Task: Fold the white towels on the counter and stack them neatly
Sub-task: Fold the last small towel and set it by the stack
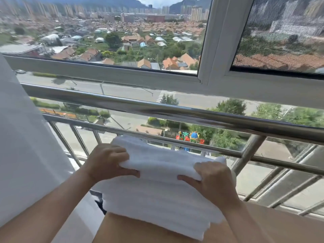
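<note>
A folded white towel point(157, 158) is held flat over a stack of folded white towels point(157, 204) that rests on a light wooden counter point(280, 225). My left hand point(107, 160) grips the top towel's near left edge, thumb under the fold and fingers on top. My right hand point(215, 179) pinches its near right edge the same way. The top towel sits slightly farther back than the stack, and I cannot tell whether it touches the stack. The back of the stack is hidden beneath it.
A steel railing point(175, 111) with slanted bars runs right behind the counter. Above it stands a white window frame point(215, 50) with an insect screen point(284, 32) at the right. A white wall point(21, 137) closes the left side.
</note>
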A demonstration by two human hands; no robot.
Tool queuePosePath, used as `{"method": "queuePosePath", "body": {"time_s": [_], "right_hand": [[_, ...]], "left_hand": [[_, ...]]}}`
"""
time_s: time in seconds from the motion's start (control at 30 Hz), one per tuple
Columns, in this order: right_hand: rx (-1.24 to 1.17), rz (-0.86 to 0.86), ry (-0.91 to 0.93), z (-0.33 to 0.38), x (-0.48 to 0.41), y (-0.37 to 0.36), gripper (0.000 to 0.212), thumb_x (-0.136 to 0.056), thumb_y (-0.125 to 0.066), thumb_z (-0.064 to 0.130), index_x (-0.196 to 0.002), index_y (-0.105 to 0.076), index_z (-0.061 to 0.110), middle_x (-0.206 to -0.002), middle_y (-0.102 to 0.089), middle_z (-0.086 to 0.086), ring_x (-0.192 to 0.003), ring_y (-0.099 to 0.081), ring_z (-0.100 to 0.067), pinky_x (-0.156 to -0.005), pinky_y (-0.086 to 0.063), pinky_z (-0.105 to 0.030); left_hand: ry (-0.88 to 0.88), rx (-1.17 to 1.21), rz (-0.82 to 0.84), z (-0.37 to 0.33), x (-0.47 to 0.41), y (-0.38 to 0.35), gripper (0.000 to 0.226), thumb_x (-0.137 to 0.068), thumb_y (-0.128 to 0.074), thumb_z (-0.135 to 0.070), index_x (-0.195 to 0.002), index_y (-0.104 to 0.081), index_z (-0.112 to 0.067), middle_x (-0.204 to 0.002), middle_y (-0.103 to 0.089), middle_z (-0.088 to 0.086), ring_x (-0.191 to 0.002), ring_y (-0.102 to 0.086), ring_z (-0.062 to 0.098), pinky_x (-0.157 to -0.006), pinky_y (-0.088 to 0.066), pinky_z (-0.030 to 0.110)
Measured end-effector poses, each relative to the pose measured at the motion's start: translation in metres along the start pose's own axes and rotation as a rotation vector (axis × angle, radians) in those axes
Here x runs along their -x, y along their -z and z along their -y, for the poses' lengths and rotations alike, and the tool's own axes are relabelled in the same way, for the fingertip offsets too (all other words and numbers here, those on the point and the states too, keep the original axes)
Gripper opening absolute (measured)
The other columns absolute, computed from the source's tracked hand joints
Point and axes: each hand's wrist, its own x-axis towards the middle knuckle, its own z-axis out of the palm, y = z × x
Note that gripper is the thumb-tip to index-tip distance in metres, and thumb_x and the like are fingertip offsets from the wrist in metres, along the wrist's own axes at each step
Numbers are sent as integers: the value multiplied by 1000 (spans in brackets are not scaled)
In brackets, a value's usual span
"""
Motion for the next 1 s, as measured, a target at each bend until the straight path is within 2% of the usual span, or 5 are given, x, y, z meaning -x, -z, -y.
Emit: {"method": "queuePosePath", "body": {"time_s": [0.3,0.5,0.63,0.77,1.0], "right_hand": [[-13,151,-197,27,26,14,68,-85,-37,85,-57,-44,24,-49,-48,4,-45,-52,-20,-44,-29,-27],[-117,455,-631,19,2,24,75,-83,-8,87,-67,-50,27,-68,-58,11,-71,-56,-12,-59,-37,-33],[-21,524,-848,4,-19,19,26,-99,-44,48,-98,-63,32,-113,-64,-1,-101,-59,-25,-81,-47,-36],[153,743,-916,-7,-21,11,41,-101,-40,37,-142,-49,39,-148,-46,-4,-134,-43,-32,-103,-41,-41],[-22,810,-1067,-19,-23,10,46,-96,-44,10,-140,-54,18,-153,-40,-15,-135,-47,-32,-109,-39,-32]], "left_hand": [[402,146,307,-10,19,3,90,-74,-15,-97,-63,-57,-17,-59,-56,-7,-60,-58,16,-52,-34,28],[891,381,306,16,8,7,20,-86,-67,-50,-83,-69,-30,-93,-63,-12,-86,-63,17,-77,-48,32],[954,547,371,33,0,-1,40,-88,-75,-27,-126,-64,-18,-126,-58,0,-113,-59,23,-101,-44,32],[1009,600,391,41,-6,-12,38,-83,-76,-17,-120,-69,-18,-119,-64,3,-108,-58,18,-87,-39,22],[1002,557,478,54,-12,-15,11,-83,-75,-18,-88,-69,-26,-92,-69,-3,-88,-62,17,-63,-39,22]]}}
